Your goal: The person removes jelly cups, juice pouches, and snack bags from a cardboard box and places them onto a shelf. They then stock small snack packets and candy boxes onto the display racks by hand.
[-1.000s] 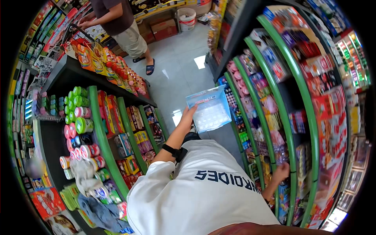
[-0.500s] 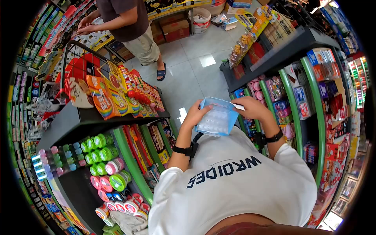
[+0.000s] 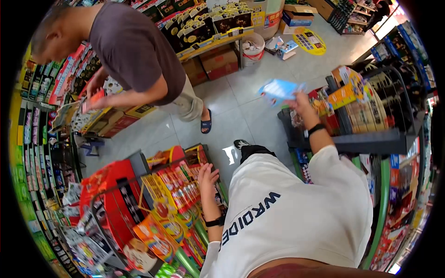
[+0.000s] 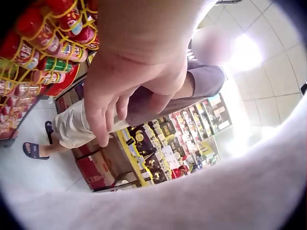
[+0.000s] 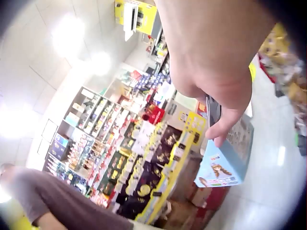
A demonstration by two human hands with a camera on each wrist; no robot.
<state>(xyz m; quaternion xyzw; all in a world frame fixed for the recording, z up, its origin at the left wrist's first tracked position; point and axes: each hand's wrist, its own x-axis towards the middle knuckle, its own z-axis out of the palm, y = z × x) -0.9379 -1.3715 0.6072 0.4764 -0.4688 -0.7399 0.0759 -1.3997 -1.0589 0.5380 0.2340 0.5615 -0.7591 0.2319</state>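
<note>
My right hand (image 3: 303, 109) grips a light blue box (image 3: 278, 89), held out over the aisle at the right and blurred in the head view. In the right wrist view the thumb lies along the top of the box, whose blue side carries a small printed figure. A dark edge shows beside the thumb there. My left hand (image 3: 207, 178) hangs with loose, spread fingers and holds nothing. It is beside a rack of red-capped candy jars (image 4: 62, 36) in yellow netting.
Another person (image 3: 139, 51) in a dark shirt stands ahead on the left, beside a display counter (image 3: 208, 44). A white bucket (image 3: 252, 48) stands on the tiled floor (image 3: 232, 90). To the right is a shelf end (image 3: 347, 141) with a wire rack of snacks.
Both hands were on the box half a second ago; now the right alone carries it, forward and right. The left has come away. My view has moved forward along the aisle.
</note>
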